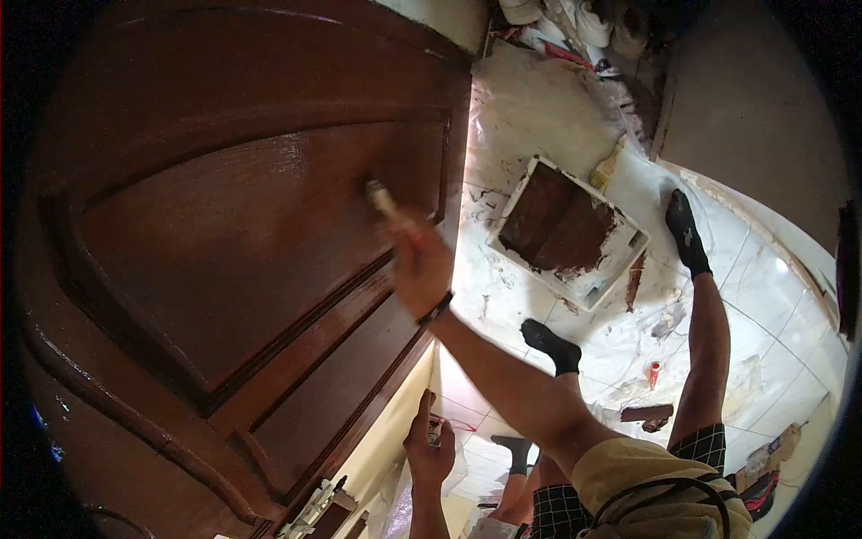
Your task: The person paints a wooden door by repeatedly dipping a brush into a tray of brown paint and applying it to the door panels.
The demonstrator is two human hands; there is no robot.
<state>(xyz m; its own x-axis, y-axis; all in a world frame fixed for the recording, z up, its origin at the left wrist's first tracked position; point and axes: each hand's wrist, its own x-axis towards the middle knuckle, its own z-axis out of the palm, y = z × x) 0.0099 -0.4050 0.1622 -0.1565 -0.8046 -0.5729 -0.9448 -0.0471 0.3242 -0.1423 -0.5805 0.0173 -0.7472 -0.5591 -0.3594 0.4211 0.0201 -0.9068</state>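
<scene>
In my right hand [422, 274], with a dark band at its wrist, is a small paintbrush [386, 202], somewhat blurred by motion. Its bristle end is at the recessed panel of a dark reddish-brown wooden door [242, 242], which has curved mouldings and wet-looking shiny patches. My left hand [431, 454] is lower down, beside the door's edge, with fingers apart and nothing gripped. To the right of the door, a white rectangular tray [530, 254], smeared dark brown inside, lies on the floor.
The tiled floor [754, 314] carries crumpled plastic sheeting and brown stains. My socked feet [687, 234] stand near the tray. A small red object [654, 373] and a brown block [646, 412] lie closer in. Cluttered items [593, 27] sit at the back; another socked foot [514, 452] shows below.
</scene>
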